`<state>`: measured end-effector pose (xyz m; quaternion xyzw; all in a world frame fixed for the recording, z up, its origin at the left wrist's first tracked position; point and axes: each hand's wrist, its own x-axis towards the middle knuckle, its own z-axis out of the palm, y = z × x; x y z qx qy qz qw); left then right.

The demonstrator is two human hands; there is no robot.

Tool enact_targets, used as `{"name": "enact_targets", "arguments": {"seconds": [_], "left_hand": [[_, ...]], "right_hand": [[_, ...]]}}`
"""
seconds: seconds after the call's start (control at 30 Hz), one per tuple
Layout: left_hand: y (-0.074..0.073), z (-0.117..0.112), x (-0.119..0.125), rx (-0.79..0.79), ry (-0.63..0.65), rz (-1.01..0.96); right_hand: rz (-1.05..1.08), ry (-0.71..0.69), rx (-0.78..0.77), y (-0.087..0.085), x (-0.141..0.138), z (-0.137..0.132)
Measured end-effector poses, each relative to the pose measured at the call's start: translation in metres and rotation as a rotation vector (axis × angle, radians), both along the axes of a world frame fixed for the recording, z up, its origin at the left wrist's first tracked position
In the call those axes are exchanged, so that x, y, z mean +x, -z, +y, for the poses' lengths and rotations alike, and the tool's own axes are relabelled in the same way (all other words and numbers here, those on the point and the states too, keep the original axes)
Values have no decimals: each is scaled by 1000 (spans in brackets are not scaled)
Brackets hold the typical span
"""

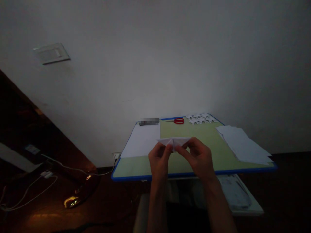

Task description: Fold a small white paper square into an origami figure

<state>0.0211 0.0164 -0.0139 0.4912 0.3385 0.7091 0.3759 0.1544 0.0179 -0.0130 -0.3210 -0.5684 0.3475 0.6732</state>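
Observation:
A folded piece of white paper (178, 140) with pointed ends is held up above the desk between both hands. My left hand (159, 159) pinches its left half, the thumb pressed near the middle crease. On the other side my right hand (199, 157) grips the right half, its thumb also close to the crease and its fingers behind the paper. The fingertips behind the paper are partly hidden. Beyond the hands, a pair of scissors (179, 121) with red handles lies near the desk's far edge.
The desk (136, 166) has a pale green top and blue rim, against a wall. Several folded paper pieces (200, 118) lie at the back right. Loose paper sheets (243, 144) spread at right; another white sheet (143, 139) lies at left. White cables (80, 170) hang at left.

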Motion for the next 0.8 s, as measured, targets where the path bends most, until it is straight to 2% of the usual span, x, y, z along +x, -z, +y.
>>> {"name": "enact_targets", "arguments": {"seconds": [0.07,0.13,0.33,0.5,0.8], "left_hand": [[0,1,1,-15,90,-19],[1,2,1,-21,122,-20],[0,1,-5,5,-3,14],[-1,1,-8,65,19,22],[-2,-2,-11,121,39,108]], "right_hand": [[42,32,0,-1,0,0],[48,41,4,-2,2,1],[-116,-7,71,-5,11,2],[-132,62,163,-8,17,-1],[-114,8,32,-12,16,-4]]}}
